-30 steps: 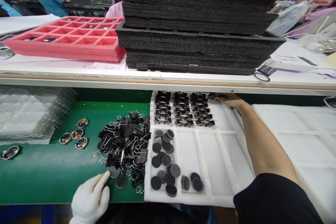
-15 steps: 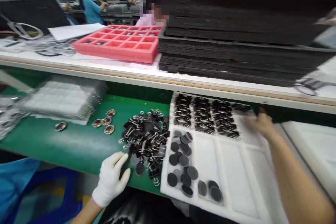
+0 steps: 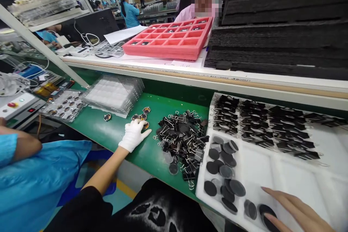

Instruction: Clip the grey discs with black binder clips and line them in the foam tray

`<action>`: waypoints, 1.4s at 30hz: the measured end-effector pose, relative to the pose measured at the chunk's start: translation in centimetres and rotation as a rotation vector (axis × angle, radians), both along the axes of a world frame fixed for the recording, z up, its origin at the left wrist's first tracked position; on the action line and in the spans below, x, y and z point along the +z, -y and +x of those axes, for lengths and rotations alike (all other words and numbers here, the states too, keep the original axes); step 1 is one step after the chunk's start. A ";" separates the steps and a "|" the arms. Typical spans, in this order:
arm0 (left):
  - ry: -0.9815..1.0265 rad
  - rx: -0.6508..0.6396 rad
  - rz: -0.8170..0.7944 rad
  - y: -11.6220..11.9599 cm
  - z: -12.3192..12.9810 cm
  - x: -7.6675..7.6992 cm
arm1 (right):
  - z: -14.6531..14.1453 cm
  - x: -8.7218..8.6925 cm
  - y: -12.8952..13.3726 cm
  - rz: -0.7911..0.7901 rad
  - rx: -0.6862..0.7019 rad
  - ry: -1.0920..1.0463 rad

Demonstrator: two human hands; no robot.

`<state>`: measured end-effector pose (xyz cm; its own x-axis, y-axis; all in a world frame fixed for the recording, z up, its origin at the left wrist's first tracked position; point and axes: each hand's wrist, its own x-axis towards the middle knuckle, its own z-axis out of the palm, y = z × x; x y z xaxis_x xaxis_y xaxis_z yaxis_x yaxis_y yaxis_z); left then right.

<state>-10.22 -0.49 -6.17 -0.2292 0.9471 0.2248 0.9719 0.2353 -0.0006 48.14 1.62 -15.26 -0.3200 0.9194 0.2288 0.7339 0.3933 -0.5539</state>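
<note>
My left hand (image 3: 133,136), in a white glove, reaches over a small group of round metal-rimmed parts (image 3: 146,110) on the green table. Its fingertips lie on the nearest of them, with the thumb spread to the right. My bare right hand (image 3: 295,206) is over the front of the white foam tray (image 3: 252,194). The index finger and thumb are apart, and the thumb tip overlaps a dark round disc (image 3: 265,210). More dark discs (image 3: 237,187) lie loose in the tray's left compartment. Black binder clips (image 3: 252,117) stand in rows along its back.
A heap of loose binder clips (image 3: 182,134) lies between my hands. Clear plastic trays (image 3: 112,94) stand at the back left. On the shelf sit a red foam tray (image 3: 165,52) and stacked black foam sheets (image 3: 280,43). A co-worker's blue garment (image 3: 46,174) is close at left.
My left hand has moved from beside the clip heap to the round parts. My right hand has come from the tray's back row down to the discs at its front. The view has swung left.
</note>
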 end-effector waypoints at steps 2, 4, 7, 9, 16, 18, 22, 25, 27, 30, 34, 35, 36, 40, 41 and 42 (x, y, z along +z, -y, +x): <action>0.063 -0.024 0.015 0.5 0.4 -0.8 | -1.1 -0.3 1.6 -0.025 0.061 0.012; 0.147 -0.011 0.078 0.9 0.7 -1.3 | -1.4 0.2 2.0 -0.068 0.073 0.009; 0.231 0.047 0.111 0.9 0.7 -1.1 | -1.3 1.9 1.8 -0.200 0.098 -0.033; 0.231 0.044 0.039 0.5 0.5 -0.4 | -1.4 3.1 1.6 -0.247 0.077 -0.039; 0.250 -0.039 -0.186 -0.4 -0.4 1.2 | -2.4 4.0 1.3 -0.114 0.050 0.055; 0.249 -0.045 -0.174 -0.5 -0.3 1.1 | -2.5 3.7 1.5 -0.062 0.014 0.065; 0.204 -0.133 -0.167 -1.4 0.3 1.3 | -2.9 3.6 1.8 -0.050 -0.126 -0.003; 0.208 -0.251 -0.181 -2.7 0.3 1.4 | -4.1 4.5 2.0 -0.041 -0.297 -0.110; 0.232 -0.272 -0.180 -3.2 0.1 1.1 | -5.7 5.4 2.3 -0.058 -0.393 -0.308; 0.282 -0.249 -0.099 -3.0 -0.1 0.1 | -9.0 6.8 2.9 -0.196 -0.402 -0.712; 0.631 -0.134 0.246 -1.2 1.9 -0.3 | -14.1 7.9 3.8 -0.441 -0.246 -1.058; 0.785 -0.091 0.357 -0.6 3.1 0.0 | -15.4 8.2 4.0 -0.478 -0.206 -1.105; 0.944 -0.055 0.459 0.0 4.5 0.6 | -16.7 8.5 4.2 -0.505 -0.163 -1.141; 1.390 -0.149 0.412 1.9 11.6 3.7 | -21.3 10.0 4.8 -0.416 0.007 -1.174; 1.449 -0.194 0.282 2.2 13.3 4.4 | -22.1 10.4 4.9 -0.304 0.030 -1.136; 1.473 -0.229 0.158 2.4 14.8 4.9 | -22.7 10.7 5.0 -0.172 0.048 -1.076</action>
<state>4.54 -2.89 -1.29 -0.1893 0.9814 0.0316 0.0930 -0.0141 0.9956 25.44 -3.40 -4.56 -0.0656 0.9578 0.2798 -0.1819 0.2643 -0.9471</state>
